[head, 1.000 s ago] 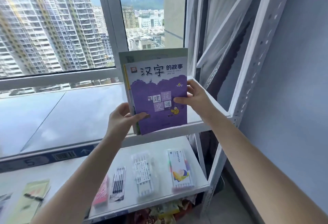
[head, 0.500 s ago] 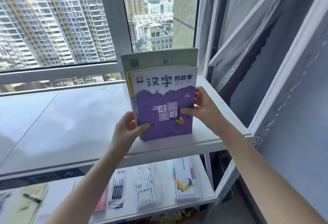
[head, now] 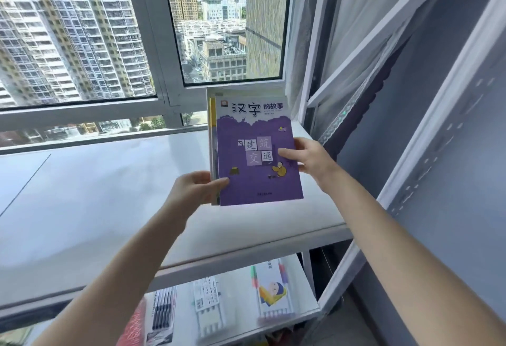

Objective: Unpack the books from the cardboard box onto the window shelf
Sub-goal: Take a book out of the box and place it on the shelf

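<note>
A small stack of books [head: 254, 178] with a purple-and-white cover in front stands upright over the right part of the white window shelf [head: 109, 203]. My left hand [head: 195, 189] grips the stack's lower left edge. On the right edge, my right hand [head: 309, 158] holds it with the thumb across the cover. A taller pale green book shows behind the purple one. Whether the stack's bottom touches the shelf I cannot tell. No cardboard box is in view.
The window frame [head: 161, 71] runs behind the shelf. A white perforated rack upright [head: 427, 137] and a grey wall stand at the right. The lower shelf [head: 241, 285] holds pen packs [head: 161, 312], a marker pack [head: 273, 293] and a red packet [head: 134, 326].
Both hands have carried the stack of books up and farther in over the window shelf, toward the window. The camera has moved closer and higher.
</note>
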{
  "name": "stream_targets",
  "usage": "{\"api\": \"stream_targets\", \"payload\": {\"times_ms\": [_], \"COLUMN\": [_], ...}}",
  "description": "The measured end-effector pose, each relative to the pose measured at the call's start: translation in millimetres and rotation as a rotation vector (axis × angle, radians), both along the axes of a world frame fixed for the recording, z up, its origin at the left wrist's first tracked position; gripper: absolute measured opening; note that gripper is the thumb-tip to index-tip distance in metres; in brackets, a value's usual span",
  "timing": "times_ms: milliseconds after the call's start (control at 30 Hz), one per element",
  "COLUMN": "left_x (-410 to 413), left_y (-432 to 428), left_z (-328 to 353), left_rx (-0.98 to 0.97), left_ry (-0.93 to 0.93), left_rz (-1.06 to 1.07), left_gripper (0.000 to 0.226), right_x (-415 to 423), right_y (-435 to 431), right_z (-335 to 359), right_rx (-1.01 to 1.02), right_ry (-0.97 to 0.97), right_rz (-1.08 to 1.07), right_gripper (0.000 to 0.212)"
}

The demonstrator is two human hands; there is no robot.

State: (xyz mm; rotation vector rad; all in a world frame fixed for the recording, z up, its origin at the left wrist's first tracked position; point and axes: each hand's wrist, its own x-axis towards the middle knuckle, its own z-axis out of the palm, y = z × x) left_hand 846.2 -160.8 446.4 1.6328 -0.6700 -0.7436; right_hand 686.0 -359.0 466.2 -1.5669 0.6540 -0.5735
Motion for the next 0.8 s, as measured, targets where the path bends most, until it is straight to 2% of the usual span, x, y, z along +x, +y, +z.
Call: {"api": "stream_targets", "payload": {"times_ms": [233, 367, 500, 633, 667, 733, 767, 800], "left_x": [36, 48, 49, 48, 47, 42, 40, 39], "left_y": [-104, -145, -164, -174, -173, -167, -162, -155], "left_z": [7, -5, -17, -12, -8, 2, 6, 11], "left_rx": [0.159, 0.192, 0.278, 0.434, 0.519, 0.708, 0.746, 0.738], "left_ry": [0.232, 0.297, 0.223, -0.014, -0.16, -0.59, -0.795, -0.924], "left_rz": [-0.005, -0.015, -0.078, -0.109, -0.143, -0.19, -0.178, -0.162], "left_gripper": [0.039, 0.041, 0.035, 0.042, 0.048, 0.063, 0.071, 0.075], "right_x": [56, 68, 72, 75, 75, 72, 70, 68], "right_y": [-88, -124, -143, -151, -152, -151, -148, -144], "right_z": [8, 2, -3, -7, -8, -7, -4, 0], "right_rx": [0.186, 0.208, 0.16, 0.069, 0.019, -0.148, -0.229, -0.295], "right_ry": [0.238, 0.382, 0.506, 0.59, 0.613, 0.67, 0.687, 0.691], "right_rz": [-0.155, -0.201, -0.227, -0.257, -0.263, -0.268, -0.267, -0.254], "right_gripper": [0.005, 0.024, 0.036, 0.029, 0.029, 0.024, 0.022, 0.027]}}
